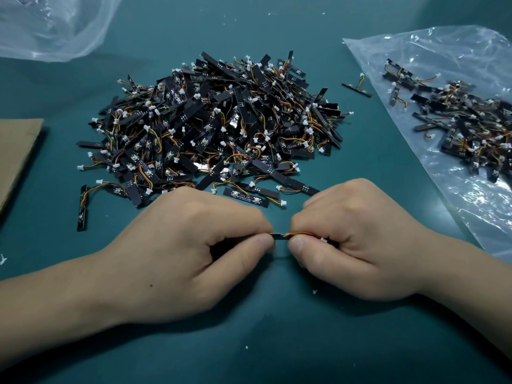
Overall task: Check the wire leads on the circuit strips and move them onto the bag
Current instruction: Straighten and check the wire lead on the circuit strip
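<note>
Black strip (278,235) pinched between left hand (194,245) and right hand (360,245); pile (216,128) behind, bag (443,59) right.

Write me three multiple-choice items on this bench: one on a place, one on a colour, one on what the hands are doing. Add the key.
1. Where does the clear bag with strips on it lie relative to the large pile of strips?
A) to its left
B) to its right
C) beneath it

2. What colour is the table surface?
A) white
B) teal
C) red

3. What are the left hand and right hand doing?
A) lying flat on the table
B) lifting a bag
C) pinching one circuit strip between them

Key: 1 B, the bag lies at the right edge, apart from the pile. 2 B, teal shows all around the pile. 3 C, the left pinches the black strip end, the right its coloured wire leads.
</note>
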`<state>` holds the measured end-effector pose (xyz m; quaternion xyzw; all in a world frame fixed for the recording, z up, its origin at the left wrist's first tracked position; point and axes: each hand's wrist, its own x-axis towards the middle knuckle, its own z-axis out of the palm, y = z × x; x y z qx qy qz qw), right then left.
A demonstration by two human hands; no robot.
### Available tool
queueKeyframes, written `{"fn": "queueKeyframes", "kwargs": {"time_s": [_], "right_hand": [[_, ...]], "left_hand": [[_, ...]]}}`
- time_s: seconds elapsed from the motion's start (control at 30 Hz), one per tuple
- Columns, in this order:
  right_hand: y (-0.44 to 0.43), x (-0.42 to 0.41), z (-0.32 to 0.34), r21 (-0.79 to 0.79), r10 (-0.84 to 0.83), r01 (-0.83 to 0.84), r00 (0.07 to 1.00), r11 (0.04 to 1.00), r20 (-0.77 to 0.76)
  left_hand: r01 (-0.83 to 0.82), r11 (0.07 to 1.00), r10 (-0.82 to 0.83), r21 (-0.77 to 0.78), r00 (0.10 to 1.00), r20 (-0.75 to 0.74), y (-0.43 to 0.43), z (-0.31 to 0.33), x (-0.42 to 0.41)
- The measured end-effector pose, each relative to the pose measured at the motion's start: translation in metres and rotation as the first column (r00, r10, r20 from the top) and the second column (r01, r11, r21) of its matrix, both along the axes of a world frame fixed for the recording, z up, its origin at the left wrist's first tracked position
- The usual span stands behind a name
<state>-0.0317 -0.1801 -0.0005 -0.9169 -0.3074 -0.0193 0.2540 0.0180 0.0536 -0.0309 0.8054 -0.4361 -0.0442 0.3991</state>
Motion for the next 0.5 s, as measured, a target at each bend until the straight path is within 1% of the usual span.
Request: {"fn": "queueKeyframes", "kwargs": {"time_s": [0.07, 0.17, 0.5], "right_hand": [[0.0002, -0.0005, 0.0, -0.018, -0.005, 0.005, 1.0, 1.0, 0.007], [0.0017, -0.0012, 0.001, -0.039, 0.009, -0.007, 0.999, 0.999, 0.031], [0.0009, -0.0008, 0.004, -0.073, 0.024, -0.022, 1.0, 0.997, 0.019]], "left_hand": [[0.0, 1.0, 0.0, 0.019, 1.0, -0.004, 0.0007, -0.001, 0.0011], [0.011, 1.0, -0.011, -0.005, 1.0, 0.017, 0.0015, 0.0003, 0.0023], [0.032, 0.999, -0.033, 0.022, 0.999, 0.027, 0.0017, 0.0064, 0.0026]]}}
